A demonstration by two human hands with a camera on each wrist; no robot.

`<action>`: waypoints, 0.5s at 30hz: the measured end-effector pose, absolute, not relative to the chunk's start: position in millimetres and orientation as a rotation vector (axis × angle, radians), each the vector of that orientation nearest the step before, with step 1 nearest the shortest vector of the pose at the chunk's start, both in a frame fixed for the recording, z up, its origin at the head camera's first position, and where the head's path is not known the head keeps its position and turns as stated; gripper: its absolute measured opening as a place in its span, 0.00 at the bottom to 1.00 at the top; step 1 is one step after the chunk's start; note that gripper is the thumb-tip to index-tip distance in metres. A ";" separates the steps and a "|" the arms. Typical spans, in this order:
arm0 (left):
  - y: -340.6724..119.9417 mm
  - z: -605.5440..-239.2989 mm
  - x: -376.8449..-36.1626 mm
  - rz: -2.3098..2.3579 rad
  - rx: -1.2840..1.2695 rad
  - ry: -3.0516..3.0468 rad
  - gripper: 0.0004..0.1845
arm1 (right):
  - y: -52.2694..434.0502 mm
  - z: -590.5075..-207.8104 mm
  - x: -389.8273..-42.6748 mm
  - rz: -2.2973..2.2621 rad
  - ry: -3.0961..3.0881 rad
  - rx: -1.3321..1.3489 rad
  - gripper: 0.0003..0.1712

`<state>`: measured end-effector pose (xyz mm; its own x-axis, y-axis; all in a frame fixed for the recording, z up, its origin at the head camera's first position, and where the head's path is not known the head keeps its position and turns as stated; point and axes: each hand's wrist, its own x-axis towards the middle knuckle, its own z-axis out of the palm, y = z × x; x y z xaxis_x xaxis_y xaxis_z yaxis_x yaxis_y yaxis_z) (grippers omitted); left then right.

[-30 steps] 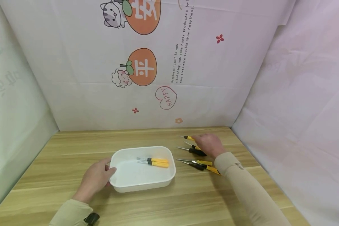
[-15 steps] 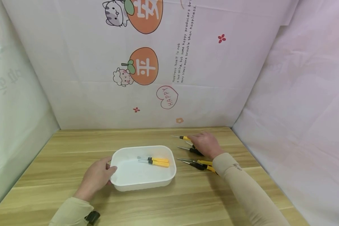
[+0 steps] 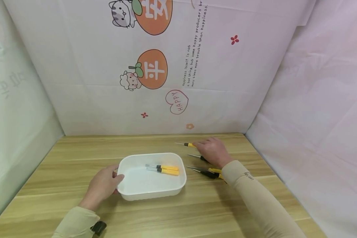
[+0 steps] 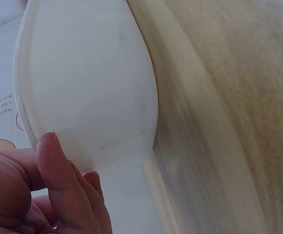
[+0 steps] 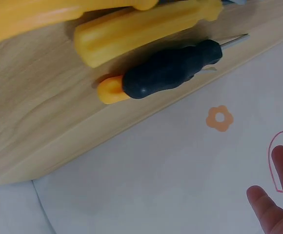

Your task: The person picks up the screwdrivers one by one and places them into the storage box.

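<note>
Fingers of the right hand (image 3: 212, 151) are clamping the handle of a black-and-yellow screwdriver (image 3: 186, 144), its shank pointing left beyond the far right corner of a white plastic tub (image 3: 151, 195). The left hand (image 3: 102, 183) is gripping the tub's left rim; two yellow-handled screwdrivers (image 3: 169, 172) are lying inside, and other screwdrivers (image 3: 209, 174) are resting on the wood-grain table (image 3: 77, 158) right of the tub.
</note>
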<state>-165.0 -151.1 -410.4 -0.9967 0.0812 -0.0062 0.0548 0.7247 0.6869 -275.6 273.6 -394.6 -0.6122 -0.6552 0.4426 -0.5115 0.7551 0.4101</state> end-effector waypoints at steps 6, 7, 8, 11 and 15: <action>-151.0 -411.4 -165.5 1.142 0.109 2.893 0.30 | 265.5 -391.7 -272.8 -0.293 -2.331 0.912 0.16; -150.9 -411.4 -165.4 1.141 0.108 2.894 0.30 | 264.1 -391.2 -272.1 -0.286 -2.328 0.917 0.16; -150.7 -411.4 -165.4 1.143 0.107 2.894 0.30 | 262.7 -390.7 -271.5 -0.279 -2.327 0.922 0.16; -150.4 -411.7 -165.3 1.147 0.106 2.895 0.30 | 258.1 -389.7 -270.1 -0.278 -2.302 0.946 0.16; -150.4 -412.4 -165.3 1.153 0.108 2.897 0.30 | 252.9 -389.4 -269.2 -0.258 -2.245 0.998 0.16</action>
